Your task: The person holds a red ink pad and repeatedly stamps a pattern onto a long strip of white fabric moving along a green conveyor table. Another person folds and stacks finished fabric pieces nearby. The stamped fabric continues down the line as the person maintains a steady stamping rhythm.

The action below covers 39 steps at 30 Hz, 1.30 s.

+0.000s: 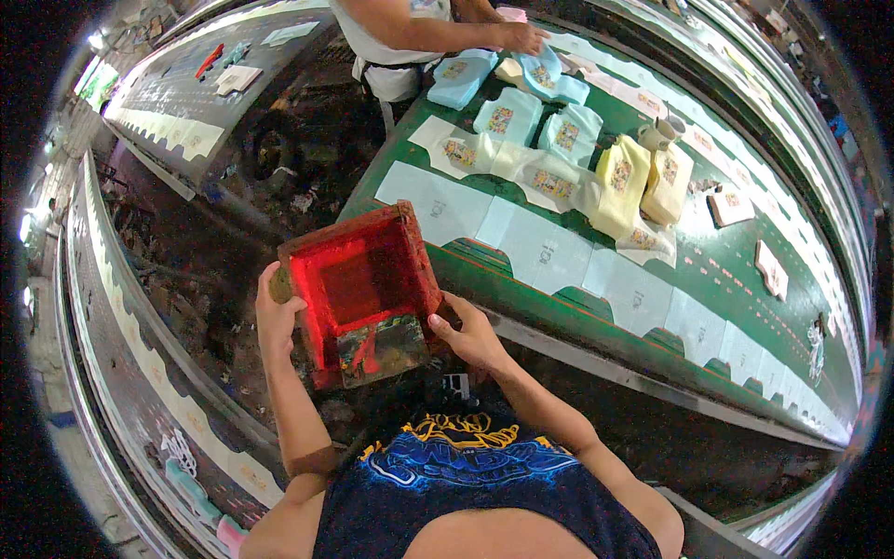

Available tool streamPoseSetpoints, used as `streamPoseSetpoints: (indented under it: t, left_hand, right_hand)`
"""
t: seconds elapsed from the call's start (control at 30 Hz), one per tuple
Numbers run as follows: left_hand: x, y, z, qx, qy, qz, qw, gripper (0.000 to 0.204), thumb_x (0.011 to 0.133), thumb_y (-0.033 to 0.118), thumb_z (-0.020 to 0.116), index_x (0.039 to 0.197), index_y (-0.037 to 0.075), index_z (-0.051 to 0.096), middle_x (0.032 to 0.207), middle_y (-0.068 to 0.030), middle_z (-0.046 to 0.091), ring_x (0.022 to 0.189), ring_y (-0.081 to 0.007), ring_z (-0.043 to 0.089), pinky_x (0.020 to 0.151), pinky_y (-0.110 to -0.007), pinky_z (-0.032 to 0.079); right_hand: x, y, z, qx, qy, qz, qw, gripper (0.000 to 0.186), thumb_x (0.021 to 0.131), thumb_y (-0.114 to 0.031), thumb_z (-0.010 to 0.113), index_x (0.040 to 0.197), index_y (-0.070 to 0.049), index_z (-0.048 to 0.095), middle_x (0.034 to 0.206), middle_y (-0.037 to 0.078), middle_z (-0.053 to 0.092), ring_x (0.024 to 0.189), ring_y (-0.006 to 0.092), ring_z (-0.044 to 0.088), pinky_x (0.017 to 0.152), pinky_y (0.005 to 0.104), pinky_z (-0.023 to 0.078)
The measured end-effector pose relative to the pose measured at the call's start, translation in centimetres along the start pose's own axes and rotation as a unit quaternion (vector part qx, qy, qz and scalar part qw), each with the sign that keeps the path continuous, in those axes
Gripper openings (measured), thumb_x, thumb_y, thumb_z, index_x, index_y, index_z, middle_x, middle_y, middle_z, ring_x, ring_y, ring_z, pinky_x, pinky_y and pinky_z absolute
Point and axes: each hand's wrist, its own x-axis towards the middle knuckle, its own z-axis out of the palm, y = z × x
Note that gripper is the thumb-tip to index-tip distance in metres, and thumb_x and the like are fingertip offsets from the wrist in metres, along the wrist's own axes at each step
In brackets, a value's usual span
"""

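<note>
Between my two hands is a wooden screen printing frame (417, 256), stained with red ink, held in front of my body over the dark aisle. My left hand (277, 315) grips its left side, with the thumb on the edge and a greenish patch beside the fingers. On the lower right corner, my right hand (470, 334) has its thumb on top; its other fingers are mostly hidden beneath. Red covers the inside of the frame. A dull brownish panel (384, 349) with red smears fills its near end.
Right of me runs a long green printing table (568, 303) bearing flat pale-blue fabric pieces (531, 244). Stacks of printed blue and yellow pieces (619, 182) and a cup (659, 132) stand farther back. Another person (410, 33) works at its far end. Another long table (140, 345) lies left.
</note>
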Motion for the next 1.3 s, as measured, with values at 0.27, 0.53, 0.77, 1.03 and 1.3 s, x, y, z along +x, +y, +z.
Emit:
streamPoseSetpoints:
  t: [0.27, 0.53, 0.77, 1.03, 1.3]
  left_hand:
    - [3.7, 0.2, 0.0, 0.028, -0.049, 0.000, 0.998, 0.077, 0.070, -0.013, 0.064, 0.144, 0.008, 0.055, 0.130, -0.0091, 0.065, 0.116, -0.0227, 0.064, 0.101, -0.036, 0.051]
    - [15.7, 1.0, 8.8, 0.042, -0.147, 0.154, 0.976, 0.076, 0.071, -0.008, 0.067, 0.144, 0.007, 0.054, 0.132, -0.0100, 0.065, 0.122, -0.0237, 0.063, 0.105, -0.037, 0.049]
    - [21.8, 0.0, 19.9, 0.076, -0.235, 0.225, 0.943, 0.076, 0.072, -0.002, 0.070, 0.145, 0.012, 0.053, 0.137, -0.0131, 0.065, 0.124, -0.0279, 0.063, 0.106, -0.037, 0.048]
    - [23.7, -4.3, 23.8, 0.074, -0.317, 0.170, 0.930, 0.077, 0.074, 0.000, 0.070, 0.147, 0.016, 0.052, 0.141, -0.0149, 0.064, 0.126, -0.0316, 0.064, 0.102, -0.040, 0.051]
    - [24.3, -4.3, 24.6, 0.111, -0.332, 0.125, 0.928, 0.078, 0.072, 0.000, 0.069, 0.146, 0.016, 0.053, 0.127, -0.0150, 0.070, 0.104, -0.0269, 0.071, 0.088, -0.037, 0.055]
  right_hand:
    - [0.3, 0.0, 2.1, 0.017, 0.026, 0.021, 0.999, 0.070, 0.099, -0.049, 0.066, 0.147, 0.001, 0.054, 0.142, 0.026, 0.063, 0.135, 0.0390, 0.058, 0.114, 0.0443, 0.044]
    - [6.7, 3.4, 2.2, 0.006, 0.199, 0.067, 0.978, 0.063, 0.100, -0.044, 0.067, 0.143, 0.000, 0.057, 0.136, 0.025, 0.066, 0.129, 0.0389, 0.063, 0.110, 0.0453, 0.047]
    - [10.2, 6.1, 0.4, -0.028, 0.382, 0.081, 0.920, 0.059, 0.099, -0.046, 0.068, 0.134, 0.001, 0.065, 0.131, 0.021, 0.065, 0.116, 0.0338, 0.066, 0.102, 0.0424, 0.050]
    - [10.3, 10.0, 1.4, -0.007, 0.401, 0.187, 0.897, 0.062, 0.097, -0.053, 0.068, 0.129, 0.000, 0.069, 0.122, 0.022, 0.069, 0.117, 0.0346, 0.067, 0.101, 0.0434, 0.051]
    - [10.4, 9.4, 1.5, -0.091, 0.371, 0.201, 0.902, 0.063, 0.096, -0.055, 0.066, 0.131, -0.003, 0.069, 0.115, 0.023, 0.066, 0.109, 0.0389, 0.065, 0.098, 0.0467, 0.051]
